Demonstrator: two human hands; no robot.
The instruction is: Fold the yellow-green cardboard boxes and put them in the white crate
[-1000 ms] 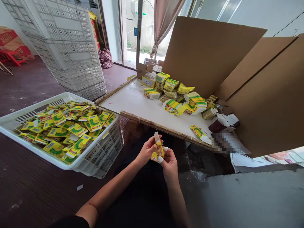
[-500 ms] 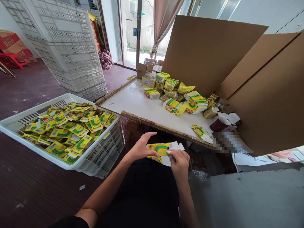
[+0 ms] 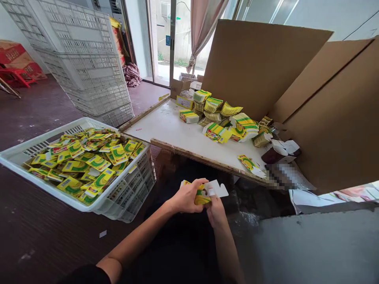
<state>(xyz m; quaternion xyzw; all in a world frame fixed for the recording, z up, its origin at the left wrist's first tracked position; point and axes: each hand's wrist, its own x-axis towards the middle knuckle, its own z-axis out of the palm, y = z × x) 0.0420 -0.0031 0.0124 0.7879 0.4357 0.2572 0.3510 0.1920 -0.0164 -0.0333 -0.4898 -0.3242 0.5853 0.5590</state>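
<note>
Over my lap I hold a small yellow and green carton (image 3: pixel 202 199) with white flaps at its right end standing out. My left hand (image 3: pixel 189 197) is closed around its left part, thumb and fingers curled over it. My right hand (image 3: pixel 216 210) grips the carton near the flaps from below; some of its fingers are hidden behind the card. Beyond my hands, a similar flattened carton (image 3: pixel 248 162) lies by the table's front edge. To my left stands a white plastic crate (image 3: pixel 97 207) heaped with yellow cartons (image 3: pixel 89 157).
A white table (image 3: pixel 168 130) with wooden edging carries bundled stacks of yellow cartons (image 3: pixel 213 104). Large cardboard sheets (image 3: pixel 260 63) stand behind it. At its right sits a dark red box (image 3: pixel 274 154). Tall stacked crates (image 3: pixel 89 63) rise at the left.
My left hand has moved right and closed around the carton. My right hand has shifted lower and left, and the carton's white flaps now stand out to the right.
</note>
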